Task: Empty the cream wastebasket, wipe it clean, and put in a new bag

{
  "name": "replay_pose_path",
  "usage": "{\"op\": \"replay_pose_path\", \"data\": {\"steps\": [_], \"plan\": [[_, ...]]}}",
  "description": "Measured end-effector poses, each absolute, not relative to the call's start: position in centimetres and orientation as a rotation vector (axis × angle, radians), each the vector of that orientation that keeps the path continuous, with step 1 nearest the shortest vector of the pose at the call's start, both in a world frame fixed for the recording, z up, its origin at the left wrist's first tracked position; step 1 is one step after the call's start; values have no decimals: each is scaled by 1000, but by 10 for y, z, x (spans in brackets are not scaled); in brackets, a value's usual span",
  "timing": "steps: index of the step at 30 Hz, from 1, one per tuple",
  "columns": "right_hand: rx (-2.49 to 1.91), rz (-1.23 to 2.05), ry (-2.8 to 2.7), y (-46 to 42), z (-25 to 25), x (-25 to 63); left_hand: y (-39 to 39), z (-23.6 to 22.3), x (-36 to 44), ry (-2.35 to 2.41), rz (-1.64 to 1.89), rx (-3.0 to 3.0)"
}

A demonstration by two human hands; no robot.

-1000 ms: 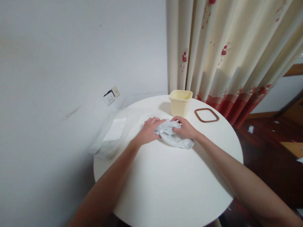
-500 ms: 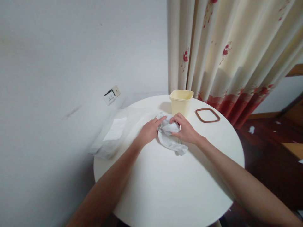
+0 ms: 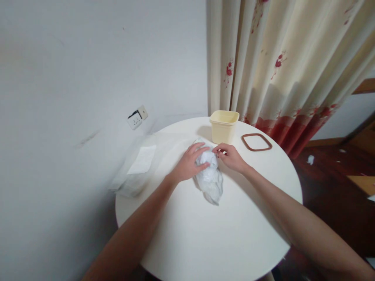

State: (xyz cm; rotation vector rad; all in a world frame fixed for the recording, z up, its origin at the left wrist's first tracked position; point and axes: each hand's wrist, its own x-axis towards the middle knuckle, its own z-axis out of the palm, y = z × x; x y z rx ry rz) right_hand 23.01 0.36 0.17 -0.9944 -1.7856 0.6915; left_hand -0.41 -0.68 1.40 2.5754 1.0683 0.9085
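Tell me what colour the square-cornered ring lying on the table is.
The ring is reddish-brown, seen best in the head view.

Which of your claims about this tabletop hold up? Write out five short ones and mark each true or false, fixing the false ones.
1. The left hand touches the white bundle. True.
2. The brown ring lies inside the yellow tub. False: it lies flat on the table, to the right of the tub.
3. The yellow tub stands upright, with its open top facing up. True.
4. The curtain is plain, with no pattern. False: it has red flowers and a red band low down.
5. The clear plastic lies to the left of the left hand. True.
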Motion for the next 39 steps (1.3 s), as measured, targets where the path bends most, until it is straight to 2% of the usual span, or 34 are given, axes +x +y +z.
{"op": "replay_pose_path", "data": {"steps": [3, 6, 16, 21, 30, 34, 39], "plan": [[-1026, 627, -1776, 5, -3, 232, -12, 8, 0, 1014, 690, 2634], [-1096, 538, -1734, 6, -6, 233, -10, 2, -1, 1059, 623, 2646], [-1318, 134, -1456, 18, -15, 247, -7, -12, 6, 1447, 805, 2570], [-1332, 53, -1424, 27, -8, 256, -9, 5, 3, 1265, 910, 2651], [-1503, 41, -1658, 36, 22, 270, 4, 13, -25, 1051, 621, 2584], [-1584, 8, -1539, 34, 24, 276, 8, 8, -37, 997, 462, 2577], [-1478, -26, -1322, 34, 28, 287, 14, -15, -21, 1088, 587, 2616]]}}
